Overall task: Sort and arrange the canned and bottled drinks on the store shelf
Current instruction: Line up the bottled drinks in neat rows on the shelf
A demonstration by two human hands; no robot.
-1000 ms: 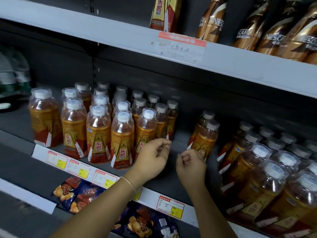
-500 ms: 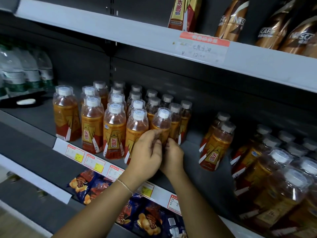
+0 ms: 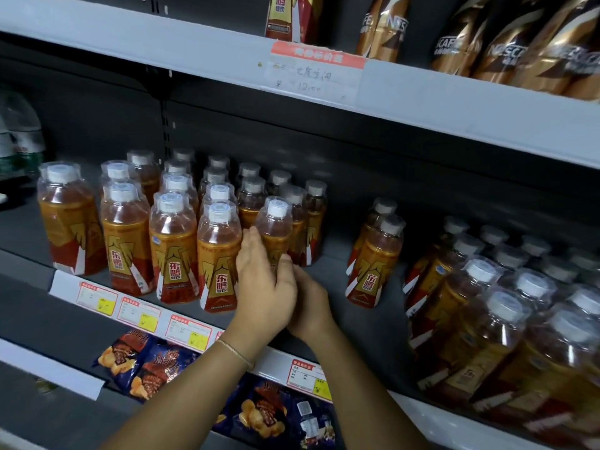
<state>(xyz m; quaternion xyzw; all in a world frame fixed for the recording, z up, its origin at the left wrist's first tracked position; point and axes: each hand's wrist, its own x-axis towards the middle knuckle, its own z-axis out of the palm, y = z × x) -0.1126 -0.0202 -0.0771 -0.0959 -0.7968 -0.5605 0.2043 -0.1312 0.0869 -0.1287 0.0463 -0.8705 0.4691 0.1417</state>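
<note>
So, my left hand (image 3: pixel 264 287) curled round one bottle (image 3: pixel 275 227); my right hand (image 3: pixel 310 308) sat just behind, its grip hidden.

An upright amber drink bottle (image 3: pixel 274 232) with a white cap and an orange-red label stands near the shelf (image 3: pixel 334 284) front, gripped by the left hand (image 3: pixel 264 287), just beside matching front-row bottles (image 3: pixel 173 248) on its left, with a matching pair (image 3: pixel 373 264) apart on its right.

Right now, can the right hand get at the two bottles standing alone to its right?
Probably yes. The right hand is beside the left hand, which grips a front bottle; only bare shelf lies between it and the two lone bottles, with nothing standing in the gap.
</note>
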